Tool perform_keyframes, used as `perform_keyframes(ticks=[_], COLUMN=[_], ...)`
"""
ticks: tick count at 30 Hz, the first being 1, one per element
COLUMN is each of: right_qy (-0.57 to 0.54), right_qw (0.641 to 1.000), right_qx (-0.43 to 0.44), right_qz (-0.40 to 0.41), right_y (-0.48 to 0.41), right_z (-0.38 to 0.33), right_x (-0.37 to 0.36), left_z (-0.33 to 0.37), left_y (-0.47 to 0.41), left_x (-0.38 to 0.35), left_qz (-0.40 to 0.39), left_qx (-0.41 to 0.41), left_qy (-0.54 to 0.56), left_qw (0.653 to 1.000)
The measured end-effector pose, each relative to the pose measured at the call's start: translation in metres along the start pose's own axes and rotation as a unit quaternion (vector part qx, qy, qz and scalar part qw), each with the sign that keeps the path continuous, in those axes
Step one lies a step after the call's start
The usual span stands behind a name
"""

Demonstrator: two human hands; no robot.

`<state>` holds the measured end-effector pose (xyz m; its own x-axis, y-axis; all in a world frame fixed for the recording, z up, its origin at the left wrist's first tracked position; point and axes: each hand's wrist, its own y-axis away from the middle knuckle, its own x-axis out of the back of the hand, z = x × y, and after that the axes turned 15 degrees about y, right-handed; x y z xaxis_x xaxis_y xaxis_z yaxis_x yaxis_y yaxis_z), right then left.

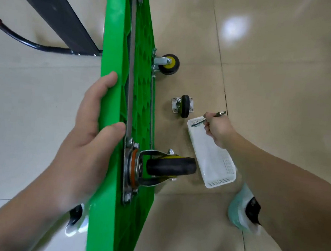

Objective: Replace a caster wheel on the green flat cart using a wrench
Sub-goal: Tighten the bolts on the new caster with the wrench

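Two hands: the left hand clamps the upper edge of the green flat cart, fingers lying along the deck side and thumb hooked over onto the ribbed underside; the right hand has its fingers curled tight round the wrench.
Cart: stands on its long edge on the tiled floor, underside turned to the right, so the casters stick out sideways.
Wrench: held just above the far end of the white basket; one tip shows past the fingers, and its type is too small to tell.
Spare: a loose caster lies on the floor between the cart and the basket, plate holes visible.
Mounted casters: the near caster sits bolted right under the left thumb; a yellow-hubbed caster is further along.
Step in hand: fetching the tool, by my reading; which wheel comes off is not yet clear.
Doing it well: keep the left hand's hold firm, since the cart balances on a narrow edge and turning a nut will rock it.
Next: seat the wrench squarely on a plate nut before pulling, so it does not slip.
Watch: the left thumb lies close to that plate.
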<state>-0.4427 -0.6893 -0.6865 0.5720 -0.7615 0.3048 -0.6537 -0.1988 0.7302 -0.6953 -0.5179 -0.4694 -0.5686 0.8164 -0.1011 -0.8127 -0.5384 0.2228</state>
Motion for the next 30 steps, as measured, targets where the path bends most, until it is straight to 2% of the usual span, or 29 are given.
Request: perform_keyframes(ticks=[4, 8, 12, 17, 21, 23, 30], right_qy=[0.030, 0.091, 0.139, 0.253, 0.284, 0.268, 0.144], right_qw=[0.994, 0.971, 0.942, 0.904, 0.898, 0.905, 0.903], right_qx=[0.083, 0.169, 0.257, 0.332, 0.328, 0.326, 0.404], right_qz=[-0.057, -0.143, -0.164, -0.093, -0.072, -0.053, -0.036], right_y=[0.079, 0.162, 0.234, 0.299, 0.303, 0.298, 0.298], right_z=[-0.040, -0.082, -0.104, -0.108, -0.098, -0.097, -0.126], right_x=[0.026, 0.054, 0.071, 0.056, 0.034, 0.024, 0.001], left_z=[0.011, 0.018, 0.022, 0.028, 0.029, 0.027, 0.021], left_y=[0.003, 0.005, 0.010, 0.015, 0.017, 0.017, 0.015], left_x=[-0.002, -0.006, -0.012, -0.018, -0.017, -0.017, -0.016], left_qz=[-0.007, 0.002, -0.006, 0.012, 0.021, 0.022, 0.033], left_qx=[0.002, 0.012, -0.003, 0.013, 0.014, 0.018, 0.024], left_qy=[-0.087, -0.098, -0.097, -0.092, -0.077, -0.069, -0.044], left_qw=[0.996, 0.995, 0.995, 0.996, 0.997, 0.997, 0.998])
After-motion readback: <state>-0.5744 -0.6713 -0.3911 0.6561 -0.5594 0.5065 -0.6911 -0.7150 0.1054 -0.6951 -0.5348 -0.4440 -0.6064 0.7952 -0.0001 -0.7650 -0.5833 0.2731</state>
